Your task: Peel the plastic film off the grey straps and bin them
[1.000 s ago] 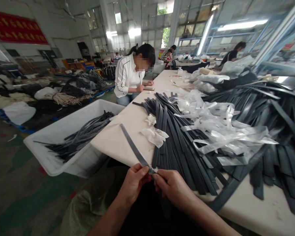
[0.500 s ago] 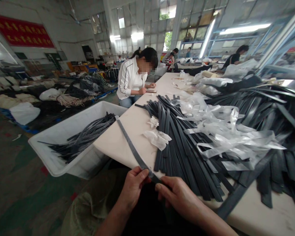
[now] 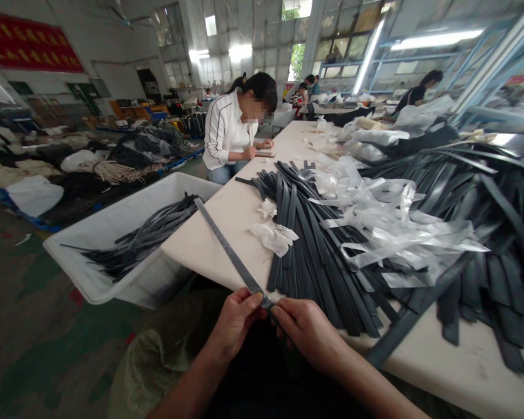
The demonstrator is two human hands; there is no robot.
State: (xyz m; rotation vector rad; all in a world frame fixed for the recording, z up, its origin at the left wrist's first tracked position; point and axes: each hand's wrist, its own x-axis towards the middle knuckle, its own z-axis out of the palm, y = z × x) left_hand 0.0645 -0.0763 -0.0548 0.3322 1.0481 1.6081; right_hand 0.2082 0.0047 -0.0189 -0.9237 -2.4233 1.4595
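Note:
A long dark grey strip [image 3: 227,249] runs from my hands across the table corner, its far end at the table's left edge. My left hand [image 3: 238,317] pinches it between thumb and fingers near the table's front edge. Close beside it, my right hand [image 3: 303,326] is closed on the near part of the same strip, whose end is hidden by the fingers. To the right of the strip lies a fanned pile of black strips [image 3: 314,267] on the table. Crumpled whitish pieces [image 3: 274,237] rest between the held strip and that pile.
The pale table [image 3: 220,233] stretches away ahead. On its right are translucent plastic strips [image 3: 402,233] and a larger heap of black strips [image 3: 502,215]. A white bin [image 3: 105,233] with dark strips stands at left. A person in a white jacket [image 3: 227,131] sits across the corner.
My hands have drawn slightly closer together along the strip, which now lies straighter. The view has shifted a little, so the surroundings sit further left and higher.

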